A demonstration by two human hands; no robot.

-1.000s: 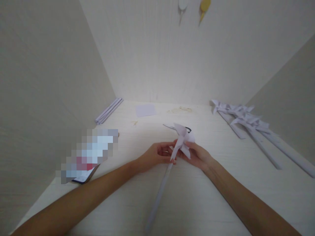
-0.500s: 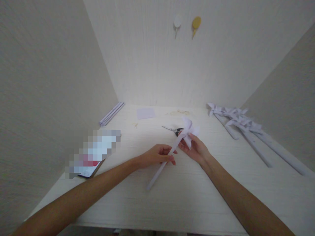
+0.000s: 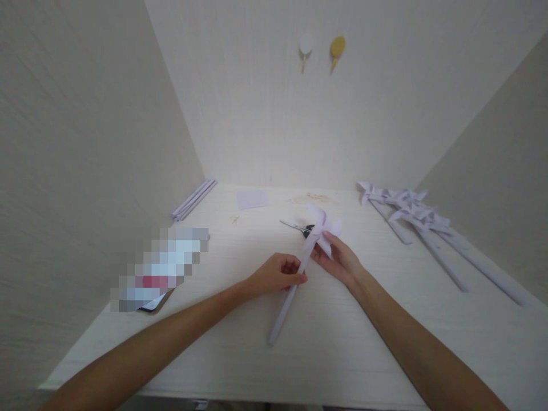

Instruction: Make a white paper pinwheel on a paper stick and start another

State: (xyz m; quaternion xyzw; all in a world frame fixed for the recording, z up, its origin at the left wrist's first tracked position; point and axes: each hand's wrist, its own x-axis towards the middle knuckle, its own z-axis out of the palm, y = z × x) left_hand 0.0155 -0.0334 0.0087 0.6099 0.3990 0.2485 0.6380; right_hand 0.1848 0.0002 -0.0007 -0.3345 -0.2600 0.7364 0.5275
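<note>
A white paper pinwheel (image 3: 319,228) on a rolled paper stick (image 3: 282,317) is held between my hands over the table, its stick slanting down toward the near edge. My left hand (image 3: 280,272) pinches the stick around its middle, thumb and fingers closed on it. At the pinwheel's head, my right hand (image 3: 338,258) grips the paper blades, with the thumb side on top and some fingers hidden behind. Just beyond the head lie scissors (image 3: 295,226) with black handles, partly covered by the pinwheel.
Several finished pinwheels (image 3: 422,214) lie piled at the right. Rolled paper sticks (image 3: 194,200) rest at the back left, near a purplish paper square (image 3: 252,199). A phone (image 3: 158,299), partly blurred, lies at the left. Small thin pieces (image 3: 317,197) are scattered at the back; two hooks (image 3: 337,47) hang on the wall.
The lower end of the stick has swung right and nearer to me, so it stands steeper. The pinwheel head has shifted slightly left. My left fingers have closed more on the stick.
</note>
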